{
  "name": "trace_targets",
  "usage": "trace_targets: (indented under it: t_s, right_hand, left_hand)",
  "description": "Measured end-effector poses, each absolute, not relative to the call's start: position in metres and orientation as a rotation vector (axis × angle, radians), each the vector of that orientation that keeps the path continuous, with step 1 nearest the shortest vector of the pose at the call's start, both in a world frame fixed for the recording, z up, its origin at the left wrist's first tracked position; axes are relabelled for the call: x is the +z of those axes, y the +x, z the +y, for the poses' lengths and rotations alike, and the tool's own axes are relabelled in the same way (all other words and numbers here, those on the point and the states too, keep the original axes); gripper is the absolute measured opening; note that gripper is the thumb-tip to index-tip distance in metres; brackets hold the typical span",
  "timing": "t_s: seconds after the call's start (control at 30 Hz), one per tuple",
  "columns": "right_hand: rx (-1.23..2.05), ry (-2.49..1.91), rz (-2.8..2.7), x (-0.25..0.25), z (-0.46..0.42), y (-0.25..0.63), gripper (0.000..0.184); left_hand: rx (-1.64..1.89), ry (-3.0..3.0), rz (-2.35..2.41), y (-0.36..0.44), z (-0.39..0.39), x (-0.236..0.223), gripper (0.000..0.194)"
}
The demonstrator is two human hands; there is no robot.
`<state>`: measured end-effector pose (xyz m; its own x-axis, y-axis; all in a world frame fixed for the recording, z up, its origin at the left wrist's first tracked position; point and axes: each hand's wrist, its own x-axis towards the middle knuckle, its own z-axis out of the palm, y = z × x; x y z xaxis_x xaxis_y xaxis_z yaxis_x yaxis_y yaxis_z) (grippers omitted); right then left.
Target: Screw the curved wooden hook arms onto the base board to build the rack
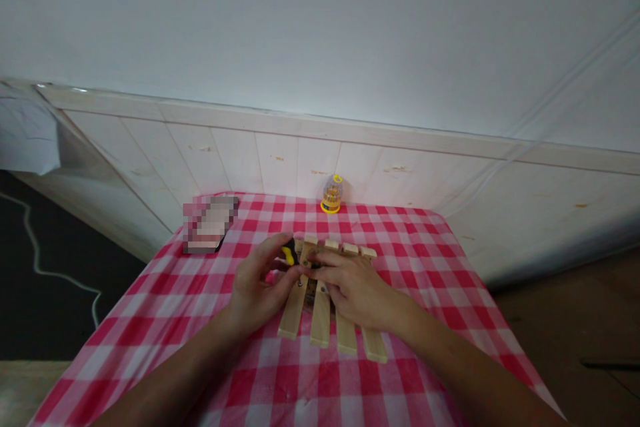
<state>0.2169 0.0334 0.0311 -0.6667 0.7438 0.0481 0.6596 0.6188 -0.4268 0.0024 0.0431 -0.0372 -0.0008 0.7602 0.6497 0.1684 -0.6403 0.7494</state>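
My left hand [265, 280] is closed around a screwdriver [289, 253] with a yellow and black handle. Its tip is hidden by my fingers. Under both hands lie several pale wooden slats [320, 327], set side by side like a small xylophone, with screw heads showing on some of them. My right hand [357, 283] rests across the slats, its index and middle fingers stretched out towards my left fingertips. Those fingertips meet over the leftmost slats. What lies beneath my right palm is hidden.
A clear-domed bit set with a yellow base [331, 205] stands at the table's back edge, close to the white panelled wall [280, 160]. At the back left lies a blurred-out flat object with a dark edge [210, 225]. A red-and-white checked cloth [430, 267] covers the table.
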Motion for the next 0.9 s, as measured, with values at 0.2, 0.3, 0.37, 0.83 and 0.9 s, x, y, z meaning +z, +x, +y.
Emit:
trace_targets:
  t_s: [0.2, 0.3, 0.37, 0.83, 0.9]
  right_hand:
    - [0.549, -1.151, -2.603, 0.028, 0.034, 0.217, 0.046]
    - [0.548, -1.145, -2.594, 0.026, 0.034, 0.218, 0.045]
    - [0.555, -1.130, -2.586, 0.025, 0.034, 0.218, 0.048]
    - [0.541, -1.171, -2.633, 0.031, 0.033, 0.217, 0.041]
    - [0.538, -1.152, -2.625, 0.031, 0.033, 0.217, 0.041]
  left_hand:
    - [1.616, 2.040, 0.857, -0.001, 0.046, -0.040, 0.060]
    - [1.592, 2.073, 0.844, -0.001, 0.046, -0.037, 0.057]
    - [1.571, 2.086, 0.848, -0.001, 0.046, -0.035, 0.056]
    - [1.462, 1.938, 0.883, -0.001, 0.040, -0.029, 0.064]
    - [1.552, 1.831, 0.892, 0.002, 0.041, -0.031, 0.065]
